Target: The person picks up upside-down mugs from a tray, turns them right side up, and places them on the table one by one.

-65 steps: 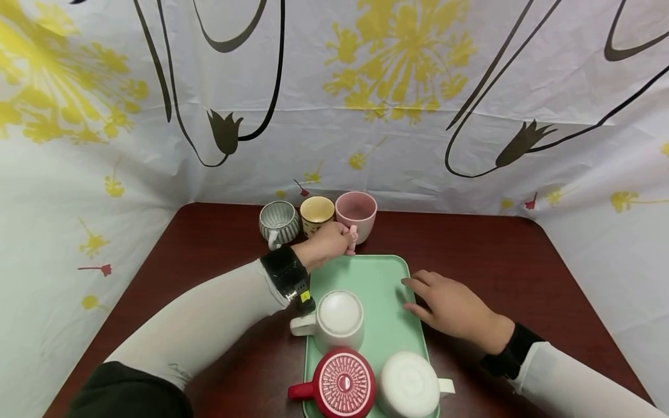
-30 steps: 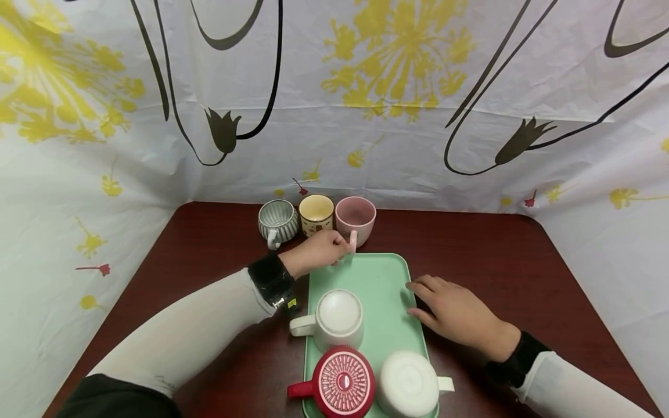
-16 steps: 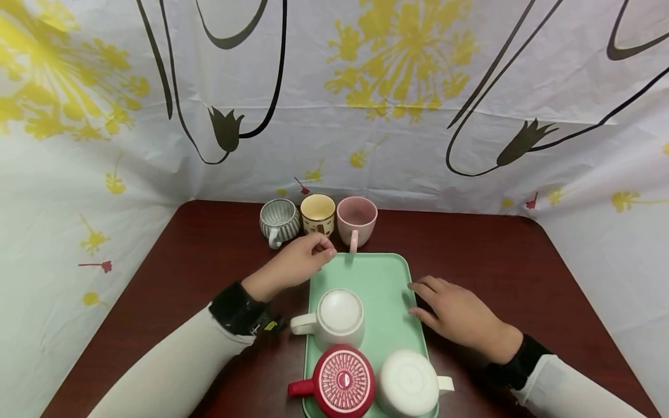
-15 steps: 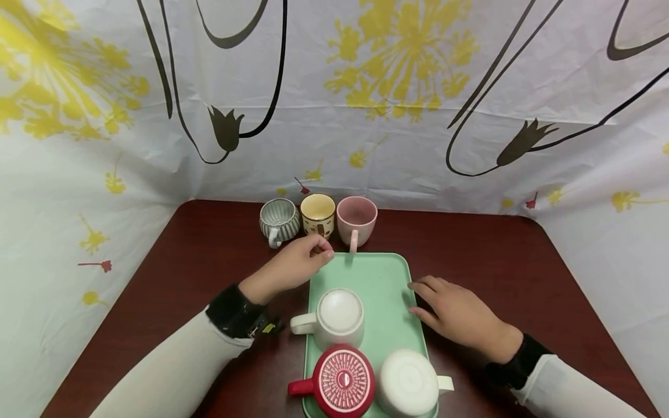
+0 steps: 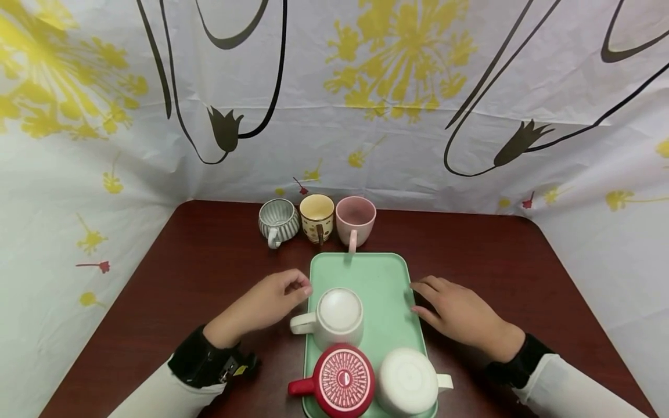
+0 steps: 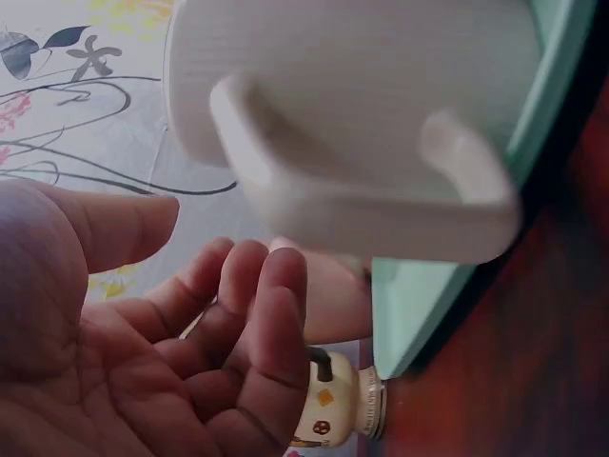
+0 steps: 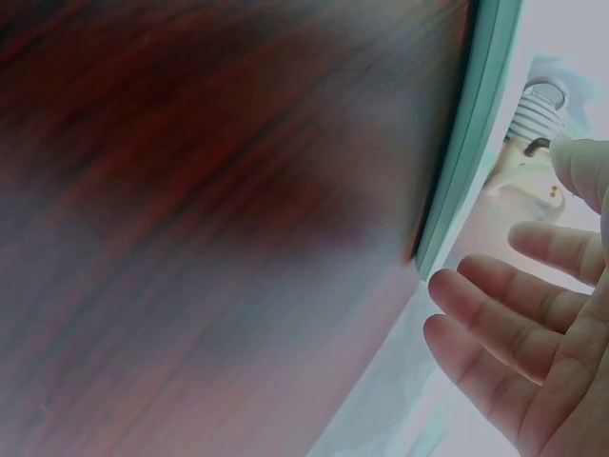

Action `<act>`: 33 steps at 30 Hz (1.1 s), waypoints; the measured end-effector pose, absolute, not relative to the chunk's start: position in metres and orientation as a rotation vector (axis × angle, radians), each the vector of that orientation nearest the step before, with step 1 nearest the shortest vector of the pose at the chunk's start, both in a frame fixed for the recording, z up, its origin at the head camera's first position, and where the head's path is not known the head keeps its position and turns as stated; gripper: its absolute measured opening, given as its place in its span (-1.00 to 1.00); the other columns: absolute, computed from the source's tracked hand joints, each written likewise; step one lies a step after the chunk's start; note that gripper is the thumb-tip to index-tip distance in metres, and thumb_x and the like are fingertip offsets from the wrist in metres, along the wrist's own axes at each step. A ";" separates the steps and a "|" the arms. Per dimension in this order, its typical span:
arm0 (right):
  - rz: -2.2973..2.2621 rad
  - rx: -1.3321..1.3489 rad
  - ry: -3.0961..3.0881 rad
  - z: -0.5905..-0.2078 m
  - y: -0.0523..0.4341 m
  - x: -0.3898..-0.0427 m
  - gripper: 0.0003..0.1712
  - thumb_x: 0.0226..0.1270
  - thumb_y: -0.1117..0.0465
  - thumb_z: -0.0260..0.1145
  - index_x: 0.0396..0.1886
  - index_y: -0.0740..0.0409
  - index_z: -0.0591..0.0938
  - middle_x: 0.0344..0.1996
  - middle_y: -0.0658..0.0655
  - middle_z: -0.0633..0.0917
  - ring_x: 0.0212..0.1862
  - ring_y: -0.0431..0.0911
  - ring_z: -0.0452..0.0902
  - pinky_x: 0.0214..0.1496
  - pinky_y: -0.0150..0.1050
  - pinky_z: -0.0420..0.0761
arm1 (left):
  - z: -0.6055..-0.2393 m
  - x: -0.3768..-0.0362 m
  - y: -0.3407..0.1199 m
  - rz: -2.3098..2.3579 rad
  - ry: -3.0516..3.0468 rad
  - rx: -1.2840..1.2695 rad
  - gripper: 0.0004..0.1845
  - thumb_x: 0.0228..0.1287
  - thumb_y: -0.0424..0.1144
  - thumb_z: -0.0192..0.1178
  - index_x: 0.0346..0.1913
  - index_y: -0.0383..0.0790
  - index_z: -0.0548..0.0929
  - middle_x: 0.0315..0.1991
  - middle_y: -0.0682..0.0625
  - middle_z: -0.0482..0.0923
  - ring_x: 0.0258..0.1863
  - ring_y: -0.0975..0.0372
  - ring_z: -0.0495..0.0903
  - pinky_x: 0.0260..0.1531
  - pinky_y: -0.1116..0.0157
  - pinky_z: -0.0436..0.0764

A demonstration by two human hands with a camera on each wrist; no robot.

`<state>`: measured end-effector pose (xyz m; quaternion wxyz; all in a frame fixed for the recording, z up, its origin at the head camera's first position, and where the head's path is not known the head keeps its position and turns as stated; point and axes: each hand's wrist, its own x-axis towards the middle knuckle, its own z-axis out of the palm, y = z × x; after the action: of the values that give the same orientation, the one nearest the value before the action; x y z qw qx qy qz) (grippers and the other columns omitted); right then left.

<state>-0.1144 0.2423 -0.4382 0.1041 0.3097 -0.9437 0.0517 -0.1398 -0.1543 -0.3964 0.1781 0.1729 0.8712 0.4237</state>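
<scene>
My left hand (image 5: 269, 302), fingers loosely curled and holding nothing, is at the left edge of the mint green tray (image 5: 384, 290), just behind the handle of an upturned white mug (image 5: 340, 316). In the left wrist view that mug's handle (image 6: 381, 214) looms above my fingers (image 6: 276, 352). My right hand (image 5: 460, 310) hovers at the tray's right edge with relaxed fingers, nothing in them. Upside down at the tray's near end are a red mug (image 5: 345, 380), its handle to the left, and a second white mug (image 5: 407, 383), its handle to the right.
Behind the tray stand three upright cups in a row: a grey ribbed one (image 5: 279, 223), a yellow patterned one (image 5: 316, 219) and a pink one (image 5: 356, 222). They sit on a dark red-brown table (image 5: 486, 255). A white floral cloth (image 5: 334, 116) hangs around the back and sides.
My left hand has let go of the pink cup's handle and drawn back left and nearer, to beside the white mug. The pink cup stays in the row. My right hand has barely shifted.
</scene>
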 end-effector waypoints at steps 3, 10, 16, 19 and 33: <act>0.158 0.917 -2.784 -0.438 0.242 -0.114 -0.47 0.37 -0.07 0.47 0.21 0.09 0.66 0.00 0.02 0.69 0.00 -0.14 0.70 -0.09 -0.14 0.73 | -0.401 -0.134 -0.158 1.169 2.446 0.548 -0.80 0.57 -0.05 0.17 -0.08 -0.08 0.68 -0.27 0.05 0.65 -0.28 0.24 0.56 -0.24 0.26 0.57; 0.161 0.907 -2.805 -0.440 0.242 -0.114 -0.48 0.37 -0.07 0.46 0.21 0.08 0.67 -0.01 0.00 0.70 -0.02 -0.15 0.70 -0.10 -0.15 0.73 | -0.411 -0.126 -0.166 1.180 2.298 0.624 -0.73 0.59 0.02 0.13 -0.17 -0.07 0.68 -0.44 0.03 0.59 -0.46 0.25 0.55 -0.44 0.32 0.57; 0.169 0.912 -2.796 -0.442 0.242 -0.114 -0.49 0.38 -0.08 0.46 0.19 0.08 0.68 -0.04 -0.01 0.70 -0.05 -0.17 0.69 -0.11 -0.17 0.72 | -0.418 -0.124 -0.168 1.201 2.204 0.644 -0.66 0.59 0.02 0.13 -0.22 -0.16 0.69 -0.34 0.01 0.65 -0.39 0.24 0.61 -0.36 0.32 0.66; 0.169 0.913 -2.786 -0.443 0.242 -0.114 -0.50 0.37 -0.07 0.47 0.18 0.09 0.68 -0.05 -0.01 0.70 -0.06 -0.18 0.69 -0.11 -0.18 0.72 | -0.421 -0.124 -0.167 1.215 2.182 0.685 -0.62 0.61 0.03 0.10 -0.24 -0.19 0.68 -0.38 0.03 0.62 -0.42 0.25 0.61 -0.36 0.29 0.68; 0.178 0.915 -2.786 -0.443 0.239 -0.113 -0.51 0.37 -0.05 0.47 0.17 0.09 0.68 -0.06 -0.02 0.71 -0.05 -0.18 0.69 -0.09 -0.17 0.72 | -0.432 -0.124 -0.164 1.272 2.101 0.777 -0.58 0.67 -0.03 -0.02 -0.27 -0.28 0.62 -0.51 0.11 0.43 -0.47 0.34 0.46 -0.34 0.40 0.48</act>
<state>-0.1129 0.2386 -0.4434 0.1016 0.3098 -0.9434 0.0601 -0.1242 -0.1638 -0.4319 0.2790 0.2896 0.7831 0.4743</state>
